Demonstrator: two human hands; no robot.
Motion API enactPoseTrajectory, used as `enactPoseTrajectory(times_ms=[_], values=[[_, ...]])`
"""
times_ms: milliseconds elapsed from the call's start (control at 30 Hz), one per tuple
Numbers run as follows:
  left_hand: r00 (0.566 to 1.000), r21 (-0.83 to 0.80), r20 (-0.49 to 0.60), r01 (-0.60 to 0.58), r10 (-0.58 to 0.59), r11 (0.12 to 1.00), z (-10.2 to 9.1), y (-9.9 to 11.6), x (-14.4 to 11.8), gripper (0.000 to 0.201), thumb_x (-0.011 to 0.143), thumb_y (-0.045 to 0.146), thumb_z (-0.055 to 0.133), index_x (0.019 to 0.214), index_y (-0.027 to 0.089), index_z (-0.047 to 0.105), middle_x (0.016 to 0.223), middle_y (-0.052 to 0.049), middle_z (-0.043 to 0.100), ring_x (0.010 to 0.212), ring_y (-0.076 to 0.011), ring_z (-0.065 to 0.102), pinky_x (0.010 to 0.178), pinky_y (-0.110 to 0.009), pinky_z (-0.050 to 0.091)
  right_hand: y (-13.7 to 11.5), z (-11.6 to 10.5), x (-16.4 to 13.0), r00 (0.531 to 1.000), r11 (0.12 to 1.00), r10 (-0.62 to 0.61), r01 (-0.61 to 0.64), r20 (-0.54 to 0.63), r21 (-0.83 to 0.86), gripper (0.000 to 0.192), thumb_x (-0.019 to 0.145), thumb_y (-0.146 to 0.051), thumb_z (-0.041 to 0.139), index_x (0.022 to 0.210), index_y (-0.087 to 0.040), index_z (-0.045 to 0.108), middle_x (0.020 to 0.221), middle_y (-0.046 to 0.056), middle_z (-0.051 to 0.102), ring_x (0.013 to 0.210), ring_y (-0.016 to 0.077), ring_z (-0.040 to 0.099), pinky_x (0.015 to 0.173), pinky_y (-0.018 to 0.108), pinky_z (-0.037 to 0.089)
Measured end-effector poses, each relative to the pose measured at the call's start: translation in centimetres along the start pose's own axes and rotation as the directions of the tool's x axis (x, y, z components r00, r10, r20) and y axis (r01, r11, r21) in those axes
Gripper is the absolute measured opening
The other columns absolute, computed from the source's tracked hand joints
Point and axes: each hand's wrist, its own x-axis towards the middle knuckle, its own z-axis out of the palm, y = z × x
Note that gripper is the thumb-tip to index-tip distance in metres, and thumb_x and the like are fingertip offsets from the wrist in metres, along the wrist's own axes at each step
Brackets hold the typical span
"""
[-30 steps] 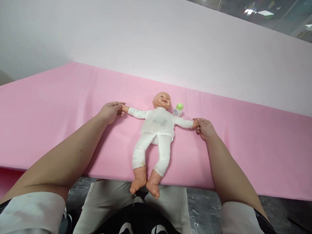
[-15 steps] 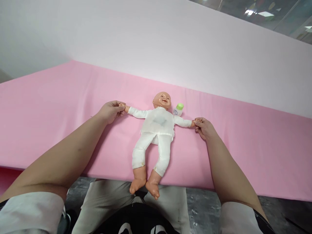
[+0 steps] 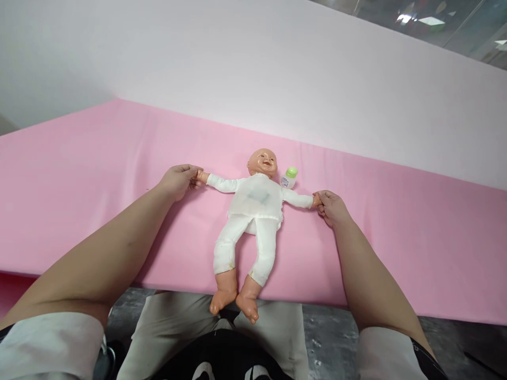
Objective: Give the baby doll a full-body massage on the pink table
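The left hand (image 3: 179,180), at centre left of the frame, pinches the doll's (image 3: 253,211) small hand between fingertips and thumb; the right hand (image 3: 330,207), right of centre, pinches the other one the same way. Held like this, the doll's arms are stretched straight out to either side, so its body lies flat on its back on the pink table (image 3: 79,174), feet hanging over the near edge. Both forearms reach forward from the lower corners, wrists low. A green-capped bottle (image 3: 289,178) stands just beside the doll's head.

Doll (image 3: 256,211) supine, left hand (image 3: 178,181), right hand (image 3: 331,207) pinching wrists
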Motion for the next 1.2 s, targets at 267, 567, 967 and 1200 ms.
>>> enactPoseTrajectory(times_ms=[267,567,967,1200], values=[[0.999,-0.101,0.036,-0.013,0.017,0.995,-0.1,0.1,-0.1,0.029,0.079,0.003,0.078,0.105,0.01,0.07,0.086,-0.009,0.072,0.067,-0.0162,0.069,0.068,-0.031,0.059,0.4,-1.0,0.2,0.994,0.991,-0.023,0.008,0.104,0.137,0.052,0.066,-0.026,0.094,0.113,-0.022,0.075,0.089,0.001,0.073,0.061,0.0088,0.062,0.055,0.022,0.056],[0.997,0.025,0.059,-0.054,0.052,0.998,-0.5,-0.3,0.4,0.015,0.08,0.015,0.08,0.087,0.016,0.066,0.067,-0.005,0.068,0.052,-0.0143,0.06,0.051,-0.025,0.048,0.7,-0.3,0.3,0.996,0.995,-0.05,0.056,0.074,-0.079,0.042,0.068,-0.044,0.095,0.082,-0.022,0.062,0.054,-0.007,0.056,0.039,0.0081,0.044,0.034,0.02,0.034],[1.0,0.028,0.02,0.016,-0.017,0.999,0.1,0.2,-0.1,0.004,0.088,0.013,0.067,0.092,0.013,0.069,0.068,-0.005,0.068,0.051,-0.0149,0.062,0.053,-0.027,0.051,0.8,-0.2,0.6,0.997,0.995,-0.017,0.025,0.072,-0.102,0.043,0.081,-0.058,0.082,0.085,-0.018,0.07,0.052,-0.005,0.05,0.039,0.0063,0.03,0.037,0.024,0.019],[0.995,-0.066,0.092,-0.018,0.024,0.998,-0.5,-0.4,0.3,0.028,0.074,0.006,0.074,0.102,0.011,0.072,0.08,-0.008,0.072,0.059,-0.0147,0.065,0.063,-0.03,0.057,0.5,-0.9,0.3,0.994,1.0,0.022,-0.02,0.104,-0.014,0.047,0.074,-0.038,0.09,0.113,-0.018,0.074,0.076,0.001,0.068,0.053,0.0087,0.049,0.045,0.022,0.037]])
